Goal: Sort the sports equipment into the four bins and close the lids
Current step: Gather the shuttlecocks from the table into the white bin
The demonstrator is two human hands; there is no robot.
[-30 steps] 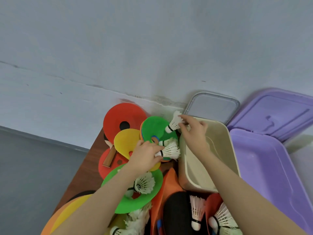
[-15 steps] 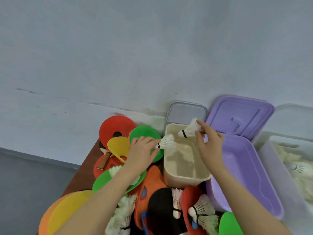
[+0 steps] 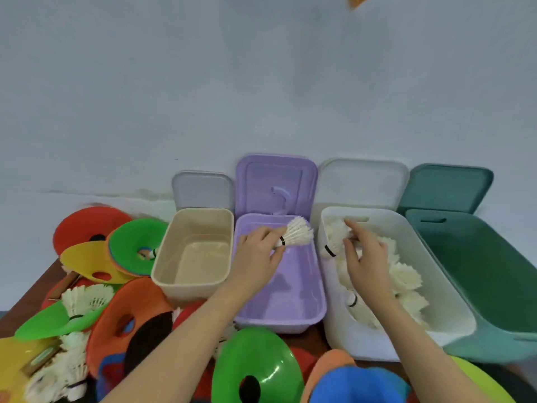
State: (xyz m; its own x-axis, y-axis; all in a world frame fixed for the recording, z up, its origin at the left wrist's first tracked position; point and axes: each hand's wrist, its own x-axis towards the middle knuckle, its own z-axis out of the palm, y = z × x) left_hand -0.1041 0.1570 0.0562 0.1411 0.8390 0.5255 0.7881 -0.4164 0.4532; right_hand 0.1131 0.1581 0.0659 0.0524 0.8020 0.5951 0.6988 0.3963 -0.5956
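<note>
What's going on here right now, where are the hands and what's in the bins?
A person is sorting shuttlecocks. The left hand pinches a shuttlecock above the purple bin, which looks empty. The right hand is over the white bin, at a shuttlecock there; the bin already holds a pile of them. The beige bin and green bin look empty. All four lids stand open. Cone discs and more shuttlecocks remain on the table.

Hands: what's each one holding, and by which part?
Left hand pinches a shuttlecock at its cork base. Right hand grips another shuttlecock by the feathers, over the white bin.
</note>
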